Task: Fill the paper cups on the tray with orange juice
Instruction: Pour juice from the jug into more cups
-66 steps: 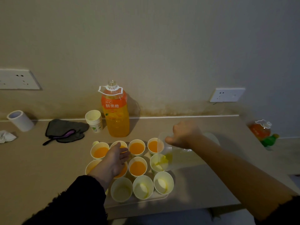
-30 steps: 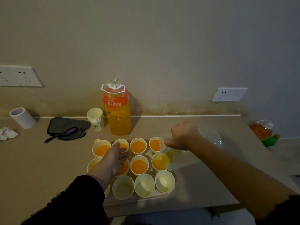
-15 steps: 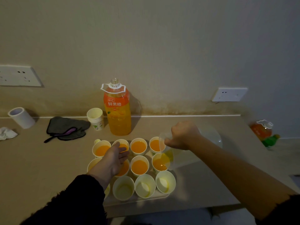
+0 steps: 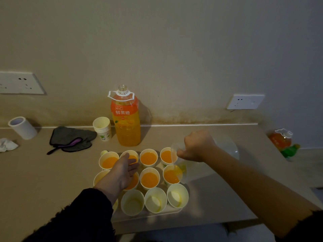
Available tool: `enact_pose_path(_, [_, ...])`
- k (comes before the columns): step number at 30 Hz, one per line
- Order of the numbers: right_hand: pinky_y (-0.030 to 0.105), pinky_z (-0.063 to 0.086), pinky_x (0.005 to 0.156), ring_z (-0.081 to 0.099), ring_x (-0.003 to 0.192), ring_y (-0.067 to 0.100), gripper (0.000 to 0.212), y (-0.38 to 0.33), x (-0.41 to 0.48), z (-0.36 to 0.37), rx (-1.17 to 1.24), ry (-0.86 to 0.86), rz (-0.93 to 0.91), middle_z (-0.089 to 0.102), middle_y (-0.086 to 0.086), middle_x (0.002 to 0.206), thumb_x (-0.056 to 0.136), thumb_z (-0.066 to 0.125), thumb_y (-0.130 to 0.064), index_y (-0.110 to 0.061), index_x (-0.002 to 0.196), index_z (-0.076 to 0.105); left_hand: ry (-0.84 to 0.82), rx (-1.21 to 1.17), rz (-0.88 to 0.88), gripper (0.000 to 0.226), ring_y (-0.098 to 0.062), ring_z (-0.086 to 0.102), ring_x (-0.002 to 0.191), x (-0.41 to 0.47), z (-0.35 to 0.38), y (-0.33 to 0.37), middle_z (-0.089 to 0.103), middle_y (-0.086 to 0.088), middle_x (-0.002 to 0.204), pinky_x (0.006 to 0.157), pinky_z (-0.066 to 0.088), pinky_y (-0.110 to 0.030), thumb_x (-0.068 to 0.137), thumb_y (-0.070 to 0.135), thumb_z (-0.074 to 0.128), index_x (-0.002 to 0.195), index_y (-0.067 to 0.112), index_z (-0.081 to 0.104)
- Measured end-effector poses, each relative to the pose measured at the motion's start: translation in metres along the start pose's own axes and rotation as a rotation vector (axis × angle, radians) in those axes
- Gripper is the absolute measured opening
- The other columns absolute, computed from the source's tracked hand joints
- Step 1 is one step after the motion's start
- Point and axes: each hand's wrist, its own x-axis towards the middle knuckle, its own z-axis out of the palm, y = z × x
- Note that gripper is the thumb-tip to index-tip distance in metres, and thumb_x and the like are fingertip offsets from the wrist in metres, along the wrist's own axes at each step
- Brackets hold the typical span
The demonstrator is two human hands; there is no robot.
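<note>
White plastic tray [image 4: 148,217], three empty cream paper cups [image 4: 155,199] at its 6 o'clock, left hand [image 4: 122,172] flat with straight fingers over filled cups [image 4: 110,162] at 9 o'clock, right hand [image 4: 197,145] curled round tilted clear plastic jug [image 4: 197,172] — pouring into 3 o'clock cup [image 4: 172,176] — tall orange juice bottle [image 4: 126,123] at 12 o'clock.

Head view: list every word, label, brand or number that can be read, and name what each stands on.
"鲜果橙": white characters on the orange label of the big juice bottle.
Small logo above those characters: too blurred to read.
Green print on the stack of spare paper cups: too small to read.
Label of the second bottle at far right: unreadable.
Markings on the clear jug: none legible.
</note>
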Motion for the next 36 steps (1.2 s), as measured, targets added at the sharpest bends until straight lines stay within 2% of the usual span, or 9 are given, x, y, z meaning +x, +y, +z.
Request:
enact_pose_path(6, [0.028, 0.036, 0.067, 0.047, 0.077, 0.02, 0.066, 0.0, -0.001, 0.001, 0.006, -0.024, 0.01, 0.053, 0.003, 0.083, 0.089, 0.032, -0.067, -0.013, 0.103, 0.065, 0.007, 0.007, 0.003, 0.055, -0.031, 0.033, 0.137, -0.001, -0.002, 0.0, 0.046, -0.018, 0.141, 0.116, 0.013, -0.043, 0.102, 0.041, 0.026, 0.135, 0.0, 0.045])
enact_pose_path(11, [0.028, 0.036, 0.069, 0.056, 0.088, 0.023, 0.064, 0.007, -0.002, 0.004, 0.022, -0.014, 0.023, 0.064, 0.009, 0.1, 0.089, 0.033, -0.064, -0.011, 0.106, 0.065, 0.004, 0.009, 0.015, 0.055, -0.031, 0.032, 0.138, -0.002, -0.002, -0.002, 0.045, -0.018, 0.142, 0.116, 0.012, -0.043, 0.103, 0.041, 0.026, 0.135, 0.0, 0.045])
enact_pose_path(14, [0.028, 0.036, 0.069, 0.056, 0.089, 0.024, 0.062, 0.011, -0.003, 0.006, 0.032, -0.008, 0.031, 0.064, 0.009, 0.102, 0.089, 0.034, -0.062, -0.011, 0.105, 0.065, 0.002, 0.012, 0.015, 0.055, -0.031, 0.032, 0.138, -0.004, 0.0, -0.002, 0.043, -0.018, 0.143, 0.116, 0.012, -0.043, 0.103, 0.04, 0.026, 0.136, 0.0, 0.043])
enact_pose_path(21, [0.028, 0.037, 0.067, 0.049, 0.076, 0.021, 0.059, 0.015, -0.005, 0.005, 0.076, -0.003, 0.062, 0.052, 0.005, 0.08, 0.089, 0.034, -0.061, -0.011, 0.094, 0.065, 0.001, 0.015, 0.015, 0.055, -0.031, 0.031, 0.139, -0.005, 0.0, -0.002, 0.043, -0.018, 0.144, 0.116, 0.012, -0.043, 0.103, 0.04, 0.026, 0.138, 0.001, 0.042])
enact_pose_path(26, [0.027, 0.035, 0.059, 0.051, 0.07, 0.019, 0.053, 0.023, -0.003, 0.006, 0.157, 0.005, 0.093, 0.046, 0.0, 0.064, 0.089, 0.037, -0.059, -0.013, 0.067, 0.052, 0.0, 0.017, 0.016, 0.055, -0.031, 0.031, 0.139, -0.005, 0.0, -0.003, 0.043, -0.018, 0.143, 0.116, 0.012, -0.043, 0.102, 0.04, 0.026, 0.139, 0.001, 0.042])
enact_pose_path(28, [0.025, 0.03, 0.053, 0.049, 0.066, 0.017, 0.053, 0.025, -0.002, 0.007, 0.162, 0.0, 0.096, 0.045, -0.001, 0.062, 0.089, 0.037, -0.059, -0.015, 0.061, 0.047, 0.002, 0.013, 0.018, 0.055, -0.031, 0.032, 0.138, -0.005, 0.0, -0.003, 0.044, -0.018, 0.143, 0.116, 0.012, -0.043, 0.102, 0.04, 0.027, 0.137, 0.001, 0.043])
enact_pose_path(32, [0.025, 0.026, 0.05, 0.045, 0.061, 0.014, 0.052, 0.027, 0.0, 0.002, 0.175, 0.01, 0.108, 0.049, 0.001, 0.064, 0.09, 0.036, -0.058, -0.016, 0.062, 0.047, 0.012, 0.007, 0.027, 0.054, -0.031, 0.032, 0.138, -0.005, -0.001, -0.002, 0.045, -0.019, 0.142, 0.116, 0.012, -0.043, 0.102, 0.04, 0.027, 0.135, 0.001, 0.045])
enact_pose_path(36, [0.026, 0.023, 0.048, 0.038, 0.052, 0.014, 0.054, 0.023, 0.005, -0.004, 0.193, 0.052, 0.084, 0.042, 0.002, 0.056, 0.09, 0.037, -0.055, -0.014, 0.055, 0.043, 0.014, -0.002, 0.027, 0.055, -0.031, 0.032, 0.138, -0.006, -0.004, -0.002, 0.044, -0.019, 0.143, 0.116, 0.012, -0.043, 0.103, 0.04, 0.027, 0.137, 0.001, 0.043])
